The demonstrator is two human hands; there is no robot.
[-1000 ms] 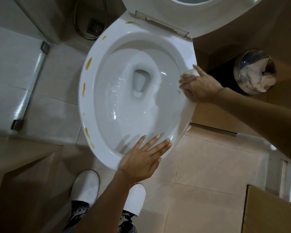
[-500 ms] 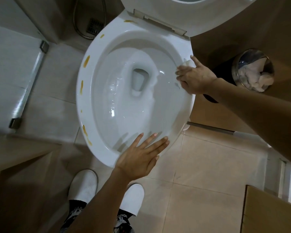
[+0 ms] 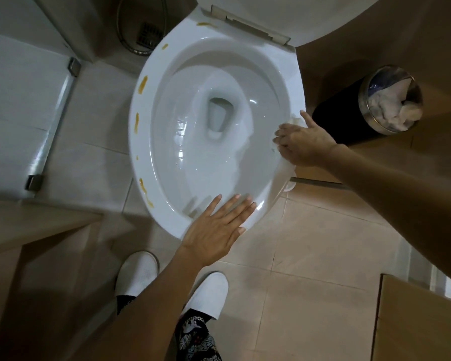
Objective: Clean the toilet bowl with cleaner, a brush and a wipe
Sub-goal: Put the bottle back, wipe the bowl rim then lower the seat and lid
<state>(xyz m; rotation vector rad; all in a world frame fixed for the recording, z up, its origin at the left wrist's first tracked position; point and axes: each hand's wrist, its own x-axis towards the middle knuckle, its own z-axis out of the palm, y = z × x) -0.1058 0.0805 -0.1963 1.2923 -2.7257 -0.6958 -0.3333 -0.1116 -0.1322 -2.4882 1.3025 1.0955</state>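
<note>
Pressing wipe (image 3: pixel 289 169) under right hand (image 3: pixel 303 145) fingers (image 3: pixel 280 132), toilet rim (image 3: pixel 293 82)

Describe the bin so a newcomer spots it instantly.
Start at the white ceramic toilet bowl in the middle of the tiled floor. Go past its right rim, beyond the right hand pressing a white wipe. There stands the round black bin with a shiny metal rim, the only container holding crumpled white tissue.

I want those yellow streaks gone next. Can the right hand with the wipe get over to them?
Probably yes: the right hand presses the wipe on the opposite rim, and only open bowl separates it from the yellow streaks.
</note>
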